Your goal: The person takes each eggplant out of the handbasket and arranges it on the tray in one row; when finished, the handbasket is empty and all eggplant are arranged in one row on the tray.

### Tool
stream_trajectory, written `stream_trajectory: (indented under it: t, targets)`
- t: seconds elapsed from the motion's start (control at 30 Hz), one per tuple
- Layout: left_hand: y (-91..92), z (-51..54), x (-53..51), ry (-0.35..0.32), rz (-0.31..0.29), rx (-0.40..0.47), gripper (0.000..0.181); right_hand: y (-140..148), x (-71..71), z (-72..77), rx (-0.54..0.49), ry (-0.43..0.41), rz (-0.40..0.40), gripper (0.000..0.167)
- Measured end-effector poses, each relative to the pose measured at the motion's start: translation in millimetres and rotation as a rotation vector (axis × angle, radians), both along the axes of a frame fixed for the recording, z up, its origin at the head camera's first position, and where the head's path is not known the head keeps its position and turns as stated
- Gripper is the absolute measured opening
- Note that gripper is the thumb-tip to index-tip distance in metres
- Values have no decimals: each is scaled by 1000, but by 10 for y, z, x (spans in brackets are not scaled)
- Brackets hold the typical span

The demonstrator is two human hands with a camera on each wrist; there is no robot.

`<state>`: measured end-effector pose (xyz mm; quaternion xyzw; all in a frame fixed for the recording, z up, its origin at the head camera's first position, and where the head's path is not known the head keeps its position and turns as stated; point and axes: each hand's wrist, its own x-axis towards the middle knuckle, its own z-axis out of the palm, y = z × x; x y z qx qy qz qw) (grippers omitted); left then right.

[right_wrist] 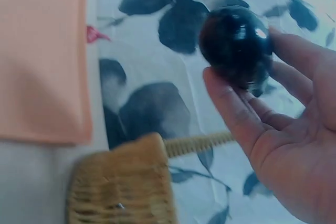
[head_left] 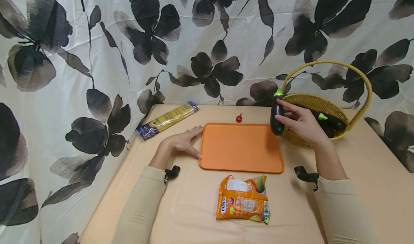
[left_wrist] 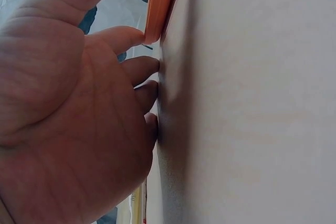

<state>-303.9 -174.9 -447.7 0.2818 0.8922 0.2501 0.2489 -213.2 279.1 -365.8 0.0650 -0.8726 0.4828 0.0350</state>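
The right hand (head_left: 299,123) pinches a dark eggplant (head_left: 277,116) with a green cap, held upright between the orange tray's right edge and the wicker basket. In the right wrist view the eggplant (right_wrist: 236,45) shows end-on between thumb and fingers of the right hand (right_wrist: 294,124). At the left edge of the orange tray (head_left: 240,148), the left hand (head_left: 182,142) rests with fingers spread, thumb and a fingertip at the rim. The left wrist view shows that hand (left_wrist: 79,114) beside the tray's edge (left_wrist: 160,3). More eggplants (head_left: 334,122) lie in the basket (head_left: 299,138).
A yellow and blue long packet (head_left: 168,120) lies at the back left. Behind the tray is a small red item (head_left: 239,118). An orange snack bag (head_left: 243,199) lies in front of the tray. The basket's tall handle (head_left: 363,77) arches up at the right; a floral curtain (head_left: 207,39) hangs behind.
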Motion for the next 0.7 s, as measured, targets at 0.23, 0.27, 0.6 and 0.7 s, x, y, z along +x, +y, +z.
stream_trajectory:
  t: [0.23, 0.27, 0.6, 0.7]
  targets:
    - [1, -23, -15, -7, 0, 2, 134, -318, -54, -136, -108, -10, 71, 60]
    - [0, -23, -15, -9, 1, 3, 134, -361, -63, -155, -120, -16, 85, 60]
    - [-5, -11, -2, -13, 1, 0, 133, -700, -175, -370, -70, -49, 195, 64]
    - [-8, -16, -5, -13, 3, -4, 133, -801, -216, -413, -24, -28, 219, 65]
